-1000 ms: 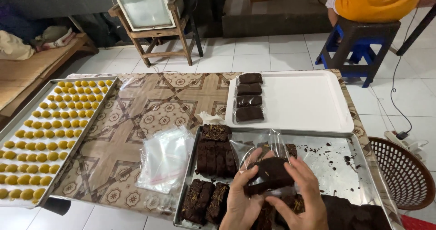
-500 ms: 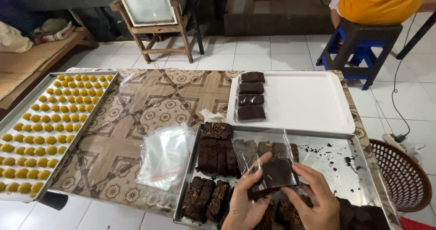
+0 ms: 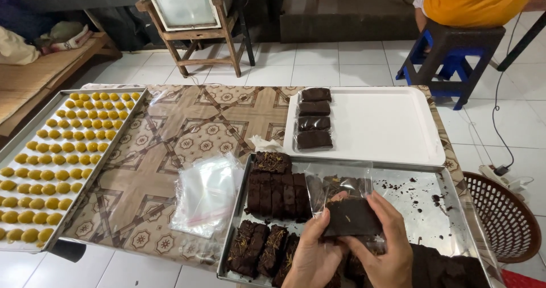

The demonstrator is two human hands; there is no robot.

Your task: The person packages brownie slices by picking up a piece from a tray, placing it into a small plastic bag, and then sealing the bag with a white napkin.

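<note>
— What have you got there?

— A dark brownie sitting inside a clear bag, held low over the steel tray. My left hand cups it from below on the near side, fingers curled shut around the bag and slab. My right hand pinches the right end, thumb on top, fingers closed underneath.

— How does it feel likely to handle?

— Soft and crumbly, I'd judge. There are crumbs scattered on the bare metal, so a hard squeeze could break a corner. It looks dense for its size, a squared block with a matt top. The bag is thin, glossy and slippery, and its open mouth stands up limp behind the slab.

— So where do you grip?

— Under the flat bottom and along the short ends, not across the middle.

— What's around you?

— More brownie slabs stand in rows at the tray's left, some with pale shreds on top. A stack of spare bags lies on the patterned cloth. Four wrapped pieces line the left edge of a white tray. Far left, a tray of small yellow cakes.
</note>
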